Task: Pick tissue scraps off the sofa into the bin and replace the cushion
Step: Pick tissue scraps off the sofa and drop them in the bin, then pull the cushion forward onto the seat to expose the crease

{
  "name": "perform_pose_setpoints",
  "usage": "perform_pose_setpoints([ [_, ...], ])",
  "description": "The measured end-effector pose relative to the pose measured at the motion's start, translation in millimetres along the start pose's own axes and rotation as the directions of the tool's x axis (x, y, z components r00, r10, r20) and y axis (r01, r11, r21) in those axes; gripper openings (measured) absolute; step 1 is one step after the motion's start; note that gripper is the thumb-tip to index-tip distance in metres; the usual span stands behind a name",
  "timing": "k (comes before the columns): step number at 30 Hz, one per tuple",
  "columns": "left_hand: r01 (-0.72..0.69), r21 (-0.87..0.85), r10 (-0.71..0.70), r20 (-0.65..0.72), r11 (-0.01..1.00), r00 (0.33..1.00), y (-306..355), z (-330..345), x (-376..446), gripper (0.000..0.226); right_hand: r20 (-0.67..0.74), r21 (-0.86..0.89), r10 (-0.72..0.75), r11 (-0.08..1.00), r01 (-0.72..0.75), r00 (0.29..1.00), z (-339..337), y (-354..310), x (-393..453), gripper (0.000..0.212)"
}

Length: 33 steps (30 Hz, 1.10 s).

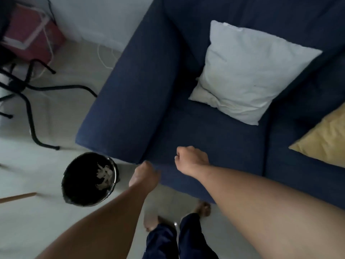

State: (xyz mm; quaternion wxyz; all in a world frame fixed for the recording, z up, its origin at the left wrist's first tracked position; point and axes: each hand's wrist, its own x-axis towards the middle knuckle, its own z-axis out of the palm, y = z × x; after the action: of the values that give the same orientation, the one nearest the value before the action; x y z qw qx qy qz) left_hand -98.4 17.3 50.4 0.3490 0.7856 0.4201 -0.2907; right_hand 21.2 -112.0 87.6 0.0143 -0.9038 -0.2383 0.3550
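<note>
Both hands hang over the front edge of the navy sofa (214,131). The left hand (144,174) has its fingers curled downward near the corner where the armrest meets the seat; whether it holds anything cannot be told, since the fingertips are hidden. The right hand (190,159) is closed into a loose fist over the seat front, and no scrap shows inside it, so its contents cannot be told either.

On the seat, a pale grey cushion (250,71) leans tilted against the backrest, 1 corner down on the seat. A yellow cushion (324,141) lies at the right edge of view on the next seat section. No tissue scraps show on the blue fabric.

A round black bin (74,184) stands on the pale floor (37,221) just beside the sofa's front left corner, with white tissue scraps (104,174) lying inside against its right wall.

Farther left, black metal legs (29,109) of some furniture spread across the floor, with a pink box (37,40) behind them and a white cable (104,57) trailing along the wall. A wooden stick (16,197) pokes in from the left edge. The person's 2 bare feet and dark trouser legs (168,238) show below.
</note>
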Motion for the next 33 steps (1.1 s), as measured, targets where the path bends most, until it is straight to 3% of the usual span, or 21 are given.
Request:
perform_pose_setpoints([
  [20,-0.281,0.277,0.276,0.056,0.919,0.959,246.6,76.3,-3.1,0.028,-0.130,0.199,0.315,0.937,-0.286,0.940,-70.4,255.5,-27.6,0.019],
  [26,-0.355,0.388,0.356,0.073,0.850,0.932,290.0,79.2,1.8,0.028,-0.126,0.240,0.370,0.912,-0.334,0.921,-81.2,284.9,-19.7,0.022],
  [33,-0.436,0.470,0.463,0.065,0.767,0.884,339.4,36.0,36.2,0.037,-0.186,0.292,0.408,0.892,-0.346,0.894,-127.1,288.4,11.4,0.026],
])
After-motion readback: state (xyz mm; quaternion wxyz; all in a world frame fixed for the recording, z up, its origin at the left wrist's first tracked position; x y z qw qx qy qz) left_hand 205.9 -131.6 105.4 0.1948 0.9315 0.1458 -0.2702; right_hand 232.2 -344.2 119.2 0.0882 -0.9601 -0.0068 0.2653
